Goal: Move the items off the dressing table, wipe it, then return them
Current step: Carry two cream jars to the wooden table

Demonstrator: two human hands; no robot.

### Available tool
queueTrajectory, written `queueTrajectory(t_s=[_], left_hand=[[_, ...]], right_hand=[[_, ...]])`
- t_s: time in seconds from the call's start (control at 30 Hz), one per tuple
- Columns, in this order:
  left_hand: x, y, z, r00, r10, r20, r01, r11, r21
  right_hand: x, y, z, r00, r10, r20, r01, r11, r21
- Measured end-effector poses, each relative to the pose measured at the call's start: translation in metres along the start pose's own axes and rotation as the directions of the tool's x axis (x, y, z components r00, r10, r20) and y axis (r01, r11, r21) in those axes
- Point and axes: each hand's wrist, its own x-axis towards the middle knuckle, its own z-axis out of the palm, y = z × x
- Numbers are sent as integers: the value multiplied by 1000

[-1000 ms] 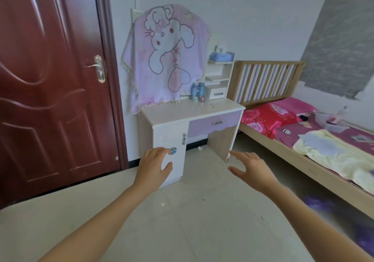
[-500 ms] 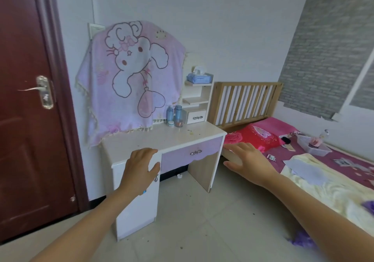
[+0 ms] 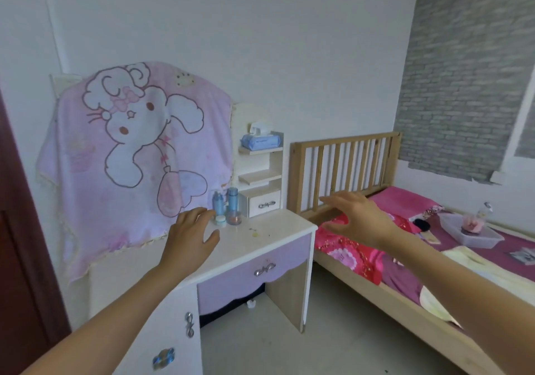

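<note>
The white dressing table (image 3: 269,235) with a lilac drawer stands against the wall. At its back right are two blue bottles (image 3: 225,202), a small white jar (image 3: 220,220) and a pink-topped jar (image 3: 234,217). A blue pack of wipes (image 3: 260,140) lies on the top shelf of the little shelf unit (image 3: 260,177). My left hand (image 3: 189,238) hovers open over the tabletop, just left of the bottles. My right hand (image 3: 357,218) is open in the air to the right of the table, in front of the bed's headboard. A few small stains mark the tabletop.
A pink cartoon blanket (image 3: 130,154) hangs over the mirror behind the table. A wooden bed (image 3: 344,166) with pink bedding and a clear tray (image 3: 474,234) stands to the right. A dark red door (image 3: 17,259) is at the left.
The view has come closer to the dressing table. My left hand has risen from the table's front edge toward the bottles. My right hand has moved up near the headboard.
</note>
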Motion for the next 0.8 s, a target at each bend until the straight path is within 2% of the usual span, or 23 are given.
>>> queueTrajectory(t_s=[0.17, 0.3, 0.4, 0.6, 0.67, 0.8], left_hand=[[45, 4, 36, 993, -104, -56, 104, 995, -2], [54, -13, 66, 981, -194, -26, 195, 980, 40], [69, -30, 80, 964, -260, -50, 263, 963, 53], [133, -71, 113, 931, -356, -76, 359, 933, 35], [159, -79, 131, 909, -409, -83, 409, 912, -19], [210, -99, 179, 906, -420, -48, 419, 907, -36]], right_hand=[[68, 50, 23, 997, -81, 0, 81, 996, 27], [110, 71, 70, 984, -144, 105, 136, 988, 80], [142, 79, 103, 974, -193, 120, 178, 977, 120], [218, 86, 156, 979, -179, 96, 145, 948, 282], [245, 85, 178, 980, -155, 121, 105, 935, 339], [305, 88, 226, 969, -147, 201, 73, 939, 336]])
